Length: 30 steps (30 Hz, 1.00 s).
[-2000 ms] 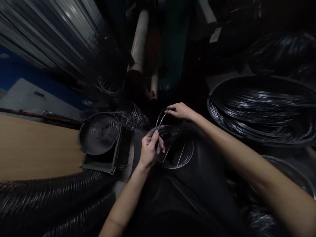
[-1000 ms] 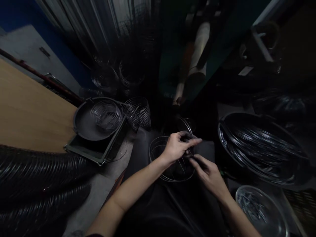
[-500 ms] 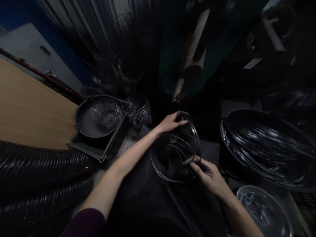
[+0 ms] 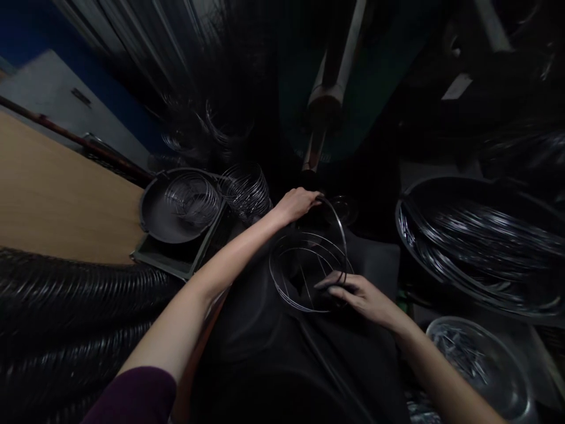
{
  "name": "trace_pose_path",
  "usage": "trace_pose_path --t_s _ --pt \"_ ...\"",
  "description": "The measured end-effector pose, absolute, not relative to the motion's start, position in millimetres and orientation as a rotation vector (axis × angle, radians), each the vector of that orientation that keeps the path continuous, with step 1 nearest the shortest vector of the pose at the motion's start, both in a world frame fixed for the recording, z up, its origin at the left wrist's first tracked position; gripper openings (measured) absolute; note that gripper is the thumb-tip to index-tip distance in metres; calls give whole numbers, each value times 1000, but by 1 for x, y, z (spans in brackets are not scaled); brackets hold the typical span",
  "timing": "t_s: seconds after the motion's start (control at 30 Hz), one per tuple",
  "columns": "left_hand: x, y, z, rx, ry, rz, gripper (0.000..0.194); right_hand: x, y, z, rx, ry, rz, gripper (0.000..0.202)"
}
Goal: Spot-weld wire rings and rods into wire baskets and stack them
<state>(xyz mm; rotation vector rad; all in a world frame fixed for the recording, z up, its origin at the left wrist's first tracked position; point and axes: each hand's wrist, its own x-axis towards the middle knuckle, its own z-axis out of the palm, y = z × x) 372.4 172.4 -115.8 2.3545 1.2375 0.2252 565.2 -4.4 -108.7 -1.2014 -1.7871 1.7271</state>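
My left hand [image 4: 299, 203] is closed at the upper end of a thin curved metal band [image 4: 339, 224]. Lower down, my right hand [image 4: 353, 293] pinches the same band, thumb against fingers. Between and below the hands, several thin wire rings [image 4: 286, 299] lie loosely stacked above the dark cloth [image 4: 265, 335] over my lap. The fingers of my right hand reach across the inside of these rings. Darkness hides the exact fingertip contact.
At left, a round grey tub [image 4: 154, 215] with coiled wire rests on a green crate [image 4: 165, 264]. More wire coils [image 4: 247, 191] stand beside it. At right are a large basin [image 4: 404, 200] of metal strips and a clear bowl [image 4: 516, 377] of small metal pieces. Ahead is a machine shaft [image 4: 326, 94].
My left hand has shifted slightly left and up with the band's upper end, and its fingers have closed more. The right hand has moved a little left. The view has shifted slightly.
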Motion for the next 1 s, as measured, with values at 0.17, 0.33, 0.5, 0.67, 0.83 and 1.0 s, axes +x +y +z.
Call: trace_pose_path --t_s 0.17,0.33,0.5,0.67,0.83,1.0 --pt "372 189 -134 2246 1230 110 29 540 12 -102 -1322 -1657 1585 34" --pt "365 191 -147 2207 1290 252 31 536 18 -107 -1350 -1547 1596 33" --pt "366 189 -152 2145 1150 344 30 577 10 -116 -1540 -1440 1429 54" --pt "374 198 -151 2172 1070 217 29 565 -1 -112 -1299 -1721 1951 55" --pt "358 136 -125 2259 1424 374 51 557 15 -122 -1386 -1749 1658 47" --pt "343 -5 -130 2500 1189 367 72 568 52 -118 -1420 -1297 1612 49"
